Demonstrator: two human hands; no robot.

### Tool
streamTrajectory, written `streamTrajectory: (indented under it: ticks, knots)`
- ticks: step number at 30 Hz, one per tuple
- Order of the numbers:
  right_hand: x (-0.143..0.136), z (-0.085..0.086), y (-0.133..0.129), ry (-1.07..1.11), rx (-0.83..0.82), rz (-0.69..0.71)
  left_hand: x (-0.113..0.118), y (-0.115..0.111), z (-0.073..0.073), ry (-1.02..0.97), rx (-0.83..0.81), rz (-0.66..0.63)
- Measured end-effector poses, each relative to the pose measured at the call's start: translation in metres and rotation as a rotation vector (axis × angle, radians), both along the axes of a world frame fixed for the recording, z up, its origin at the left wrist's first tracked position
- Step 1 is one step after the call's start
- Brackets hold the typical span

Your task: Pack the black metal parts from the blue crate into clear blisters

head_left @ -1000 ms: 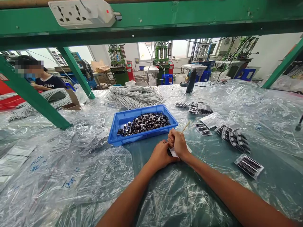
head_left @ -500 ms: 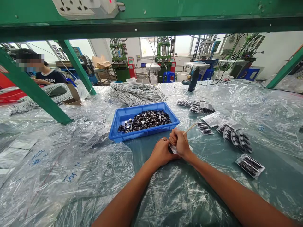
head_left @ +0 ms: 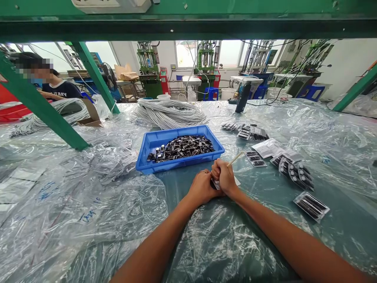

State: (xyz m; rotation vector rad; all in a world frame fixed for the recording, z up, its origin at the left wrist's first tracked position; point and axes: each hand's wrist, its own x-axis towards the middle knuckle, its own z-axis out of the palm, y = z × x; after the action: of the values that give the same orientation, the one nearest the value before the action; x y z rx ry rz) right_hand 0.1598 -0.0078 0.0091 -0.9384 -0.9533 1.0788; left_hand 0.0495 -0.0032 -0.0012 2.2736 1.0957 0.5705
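Still close beside the near right corner of the blue plastic tray (head_left: pixel 176 164), the left hand (head_left: pixel 203 186) clasps a mostly hidden black-and-white piece (head_left: pixel 217 184); the right hand (head_left: pixel 224 177) grips a thin pale stick (head_left: pixel 235 158), steeper than 0.5 seconds ago, suggesting unfinished handwork.

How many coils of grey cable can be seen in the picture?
2. The first coil lies just behind the blue tray. The second coil is at left, beside the cardboard box, partly hidden by the green post. More may be hidden there.
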Motion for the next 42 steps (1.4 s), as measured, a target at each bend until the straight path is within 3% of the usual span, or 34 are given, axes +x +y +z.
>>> streamTrajectory:
  ticks: [4, 9, 12, 14, 16, 19, 22, 25, 27, 32, 36, 39, 42]
  knots:
    - [0.000, 0.003, -0.006, -0.004, -0.090, 0.021, -0.001, 0.000, 0.001, -0.022, -0.010, -0.003]
    - [0.017, 0.022, -0.011, -0.018, -0.286, 0.347, -0.006, -0.001, 0.003, -0.021, -0.067, 0.000]
    - [0.052, 0.030, -0.002, -0.058, -0.298, 0.273, -0.012, 0.003, 0.008, -0.043, -0.103, -0.004]
    - [0.084, 0.030, 0.005, -0.323, -0.381, 0.200, -0.017, 0.007, 0.014, -0.126, -0.157, -0.013]
    - [0.112, 0.027, 0.009, -0.765, -0.468, 0.140, -0.022, 0.011, 0.021, -0.267, -0.291, -0.048]
    - [0.126, 0.029, 0.007, -1.266, -0.343, -0.026, -0.029, 0.016, 0.031, -0.512, -0.529, -0.124]
    - [0.099, 0.038, 0.000, -1.298, 0.052, -0.166, -0.033, 0.020, 0.035, -0.703, -0.570, -0.084]
    - [0.052, 0.045, 0.002, -1.289, 0.401, -0.086, -0.036, 0.028, 0.035, -0.925, -0.496, 0.027]
    - [0.024, 0.047, 0.012, -1.357, 0.515, -0.064, -0.039, 0.034, 0.034, -1.092, -0.438, 0.116]
    - [-0.015, 0.049, 0.050, -1.453, 0.661, -0.121, -0.046, 0.047, 0.037, -1.477, -0.456, 0.289]
    - [-0.041, 0.049, 0.064, -1.406, 0.700, -0.086, -0.055, 0.056, 0.036, -1.674, -0.528, 0.363]
    - [-0.062, 0.047, 0.066, -1.246, 0.683, -0.023, -0.066, 0.063, 0.030, -1.714, -0.548, 0.428]
    - [-0.078, 0.048, 0.070, -1.044, 0.551, -0.012, -0.077, 0.068, 0.024, -1.645, -0.521, 0.445]
